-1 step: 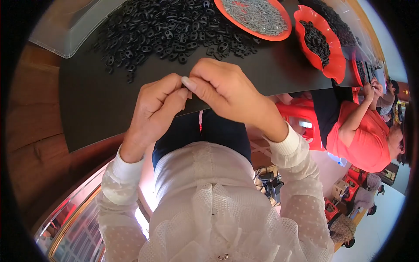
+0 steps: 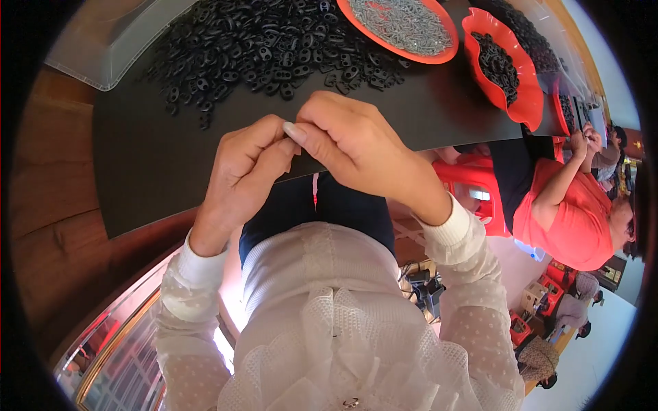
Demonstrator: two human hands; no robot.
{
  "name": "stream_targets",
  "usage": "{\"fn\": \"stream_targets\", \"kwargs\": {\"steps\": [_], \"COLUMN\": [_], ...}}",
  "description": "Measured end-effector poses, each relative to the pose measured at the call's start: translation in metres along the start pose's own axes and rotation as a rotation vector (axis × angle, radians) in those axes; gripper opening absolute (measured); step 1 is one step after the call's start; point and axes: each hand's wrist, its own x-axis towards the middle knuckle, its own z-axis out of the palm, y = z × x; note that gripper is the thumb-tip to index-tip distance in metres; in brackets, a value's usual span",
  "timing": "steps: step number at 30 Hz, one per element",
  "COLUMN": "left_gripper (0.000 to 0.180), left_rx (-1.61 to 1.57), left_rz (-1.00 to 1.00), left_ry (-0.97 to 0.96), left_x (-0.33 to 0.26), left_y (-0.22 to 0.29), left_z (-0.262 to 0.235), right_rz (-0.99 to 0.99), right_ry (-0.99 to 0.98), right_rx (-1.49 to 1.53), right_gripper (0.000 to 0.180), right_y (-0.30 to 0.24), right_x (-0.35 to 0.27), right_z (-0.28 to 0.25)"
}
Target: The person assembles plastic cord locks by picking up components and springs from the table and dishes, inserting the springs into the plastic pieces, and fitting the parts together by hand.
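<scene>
My left hand (image 2: 243, 171) and my right hand (image 2: 349, 147) meet over the near edge of a black mat (image 2: 157, 151). Their fingertips are pinched together on something small, which the fingers hide almost fully. My right thumb presses against my left forefinger. A wide heap of small black oval pieces (image 2: 260, 48) lies on the mat just beyond the hands. Behind the heap is a round red tray (image 2: 401, 24) of small silver metal parts. To its right stands a red scalloped bowl (image 2: 504, 65) holding more black pieces.
A clear plastic tray (image 2: 103, 48) lies at the far left on the brown wooden table (image 2: 55, 205). A person in a red shirt (image 2: 569, 212) works at the same table on my right, next to a red stool (image 2: 473, 181).
</scene>
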Motion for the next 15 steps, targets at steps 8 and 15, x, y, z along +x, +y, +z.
{"fn": "stream_targets", "kwargs": {"steps": [8,15], "left_gripper": [0.003,0.002], "left_rx": [0.111,0.219], "left_rz": [0.03,0.069], "left_ry": [0.049,0.075], "left_x": [-0.009,-0.01], "left_y": [-0.004,0.004], "left_z": [0.003,0.008], "right_rz": [-0.004,-0.044], "right_ry": [-0.059,-0.042], "right_rx": [-0.022,-0.089], "right_gripper": [0.016,0.009], "right_y": [-0.005,-0.007], "right_x": [-0.005,-0.009], "right_z": [-0.001,0.003]}}
